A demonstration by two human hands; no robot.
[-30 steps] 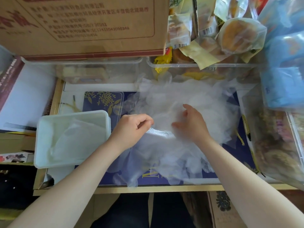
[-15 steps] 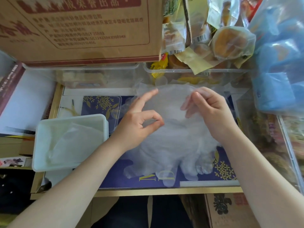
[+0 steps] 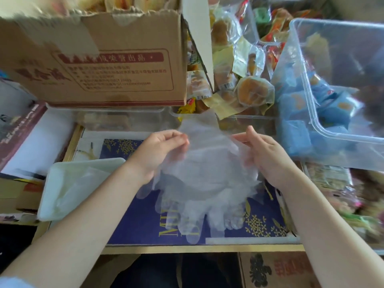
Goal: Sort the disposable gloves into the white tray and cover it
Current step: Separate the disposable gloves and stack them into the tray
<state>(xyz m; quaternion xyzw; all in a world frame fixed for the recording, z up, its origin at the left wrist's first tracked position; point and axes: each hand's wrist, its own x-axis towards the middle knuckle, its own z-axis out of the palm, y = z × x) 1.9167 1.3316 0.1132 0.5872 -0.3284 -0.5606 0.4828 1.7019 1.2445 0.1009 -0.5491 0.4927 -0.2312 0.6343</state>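
A bunch of clear disposable gloves (image 3: 204,183) hangs above the blue mat (image 3: 137,225), cuffs up and fingers pointing toward me. My left hand (image 3: 158,152) pinches the bunch at its upper left edge. My right hand (image 3: 264,152) holds the upper right edge, fingers curled round the plastic. The white tray (image 3: 52,194) sits to the left of my left forearm, with some clear gloves lying flat inside it. No lid for the tray is visible.
A cardboard box (image 3: 99,65) stands at the back left on clear tubs. Packaged pastries (image 3: 245,88) pile up at the back centre. A large clear bin (image 3: 332,113) with blue packets crowds the right. A maroon box (image 3: 18,129) lies at far left.
Both hands have lifted the gloves off the mat and gathered them into one hanging bunch, held by the cuffs. The view has tilted upward.
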